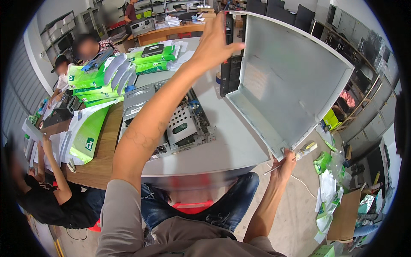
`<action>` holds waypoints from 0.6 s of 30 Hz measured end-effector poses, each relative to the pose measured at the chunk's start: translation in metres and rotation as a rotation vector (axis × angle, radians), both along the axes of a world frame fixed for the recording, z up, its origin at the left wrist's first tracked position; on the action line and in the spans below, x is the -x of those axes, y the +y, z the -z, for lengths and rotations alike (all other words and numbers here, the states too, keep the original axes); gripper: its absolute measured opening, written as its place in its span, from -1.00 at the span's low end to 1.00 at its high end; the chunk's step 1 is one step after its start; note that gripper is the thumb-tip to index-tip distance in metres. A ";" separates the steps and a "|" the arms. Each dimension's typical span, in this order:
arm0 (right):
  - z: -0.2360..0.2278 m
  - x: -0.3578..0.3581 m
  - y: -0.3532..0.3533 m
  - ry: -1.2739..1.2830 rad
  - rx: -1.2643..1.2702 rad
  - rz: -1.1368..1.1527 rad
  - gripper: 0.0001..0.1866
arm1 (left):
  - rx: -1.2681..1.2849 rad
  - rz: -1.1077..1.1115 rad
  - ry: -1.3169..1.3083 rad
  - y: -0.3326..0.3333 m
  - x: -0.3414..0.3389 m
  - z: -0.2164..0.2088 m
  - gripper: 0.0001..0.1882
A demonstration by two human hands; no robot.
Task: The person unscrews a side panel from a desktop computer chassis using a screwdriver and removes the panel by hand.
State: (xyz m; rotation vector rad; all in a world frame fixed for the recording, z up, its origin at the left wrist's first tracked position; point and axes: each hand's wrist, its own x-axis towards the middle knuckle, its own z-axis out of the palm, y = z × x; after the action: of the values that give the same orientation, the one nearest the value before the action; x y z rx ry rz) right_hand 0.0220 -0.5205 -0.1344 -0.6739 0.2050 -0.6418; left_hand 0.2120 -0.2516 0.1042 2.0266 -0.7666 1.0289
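Note:
A grey metal computer case cover (291,73) is raised at the right of the table, its hollow inside facing me. My left hand (212,45) is at its upper left edge, thumb laid across to the edge; the other fingertips are partly hidden. Around its lower corner my right hand (286,165) is closed, with a screwdriver (306,150) also in that hand, its clear yellowish handle sticking out to the right. The opened desktop computer chassis (182,122) lies on the table, partly behind my left forearm, showing a perforated metal bracket and a drive.
Green-wrapped paper packs (92,81) are stacked at the left. Black slotted parts (233,68) stand beside the cover. Co-workers sit along the left side, one handling papers (32,130). A cardboard box (344,214) and torn wrappers (327,192) litter the floor at right.

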 end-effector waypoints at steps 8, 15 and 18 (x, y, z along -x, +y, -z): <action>-0.046 0.004 -0.005 0.127 -0.003 -0.117 -0.76 | 0.394 0.424 0.511 0.001 -0.060 0.084 -0.66; -0.045 -0.019 -0.042 0.277 0.327 -0.068 -0.61 | 0.481 0.333 0.468 -0.005 -0.080 0.050 -0.83; -0.051 -0.016 -0.060 0.178 0.490 0.062 -0.39 | 0.308 0.304 0.548 -0.016 -0.085 0.030 -0.70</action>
State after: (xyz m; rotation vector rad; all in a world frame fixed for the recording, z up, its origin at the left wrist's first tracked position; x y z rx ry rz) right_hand 0.0383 -0.5808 -0.0837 -1.2028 0.2362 -0.6978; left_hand 0.2966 -0.2674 0.0743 1.7340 -0.5548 0.3599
